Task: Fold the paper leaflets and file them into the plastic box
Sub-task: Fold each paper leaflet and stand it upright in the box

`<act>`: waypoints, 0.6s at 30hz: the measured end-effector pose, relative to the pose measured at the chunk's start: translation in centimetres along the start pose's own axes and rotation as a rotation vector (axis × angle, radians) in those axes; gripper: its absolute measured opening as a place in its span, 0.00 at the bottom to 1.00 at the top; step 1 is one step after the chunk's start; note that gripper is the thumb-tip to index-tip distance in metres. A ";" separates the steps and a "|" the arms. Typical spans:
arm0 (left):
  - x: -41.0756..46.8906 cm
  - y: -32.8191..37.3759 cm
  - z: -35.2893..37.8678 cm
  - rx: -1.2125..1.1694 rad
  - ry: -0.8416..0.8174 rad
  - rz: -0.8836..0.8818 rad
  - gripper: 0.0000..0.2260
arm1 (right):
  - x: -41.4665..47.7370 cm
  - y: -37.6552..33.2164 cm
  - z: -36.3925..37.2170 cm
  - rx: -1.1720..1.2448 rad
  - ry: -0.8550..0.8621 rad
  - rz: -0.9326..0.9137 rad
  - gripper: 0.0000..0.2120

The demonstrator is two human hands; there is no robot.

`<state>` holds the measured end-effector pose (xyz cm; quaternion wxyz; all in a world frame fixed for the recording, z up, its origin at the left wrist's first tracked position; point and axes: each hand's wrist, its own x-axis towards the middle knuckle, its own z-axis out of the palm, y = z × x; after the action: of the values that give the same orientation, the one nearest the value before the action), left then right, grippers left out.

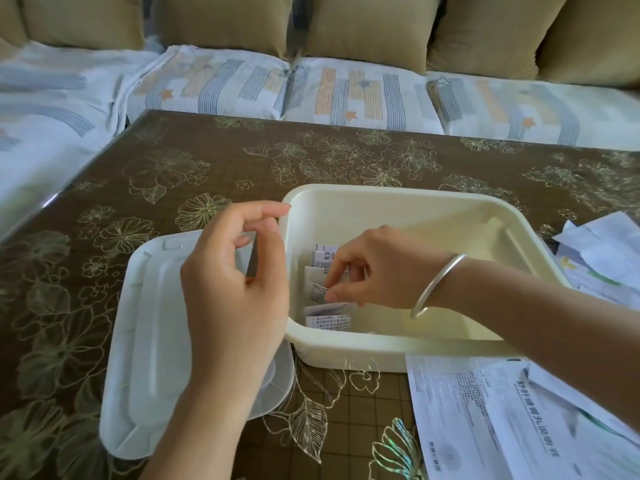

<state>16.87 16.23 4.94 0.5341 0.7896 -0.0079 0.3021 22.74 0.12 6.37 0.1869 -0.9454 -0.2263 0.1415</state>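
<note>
cream plastic box [398,202], folded leaflets [327,315] upright inside

The scene is taken from one wide-angle camera worn on the head, which is pointed forward and down across the table [194,157]. The left hand [235,282], the right hand [374,268] and the plastic box [398,192] are seen from close by at mid-frame, and the sofa [360,95] is caught farther off along the top edge.

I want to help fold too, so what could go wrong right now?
The right hand pinches one folded leaflet in a tight row by the wall of the plastic box; it might knock the neighbours flat. That forearm also hangs over the loose unfolded leaflets, so pulling back could sweep some away.
</note>
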 end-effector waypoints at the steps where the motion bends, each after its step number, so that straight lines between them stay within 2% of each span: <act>1: 0.0 0.1 -0.1 0.008 0.013 0.021 0.09 | -0.1 0.0 -0.3 0.016 0.029 0.005 0.08; 7: -0.5 1.8 -1.6 0.016 0.053 0.079 0.09 | -4.0 -1.0 -3.5 0.084 0.205 0.012 0.05; 11: -2.5 3.2 -2.2 0.029 0.059 0.128 0.09 | -10.3 -1.0 -4.0 0.287 0.430 -0.017 0.03; 14: -5.2 4.6 -2.3 0.007 0.019 0.171 0.09 | -16.0 0.1 -2.0 0.409 0.608 0.054 0.02; 16: -7.4 5.2 -2.1 -0.008 -0.031 0.200 0.08 | -19.2 1.1 0.6 0.376 0.652 0.140 0.06; 18: -8.9 5.0 -1.7 -0.013 -0.079 0.204 0.08 | -20.2 2.4 3.4 0.233 0.612 0.192 0.07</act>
<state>7.11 12.81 5.21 0.5048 0.7926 -0.1109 0.3236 5.11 -10.57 6.02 0.3387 -0.9333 -0.0518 -0.1071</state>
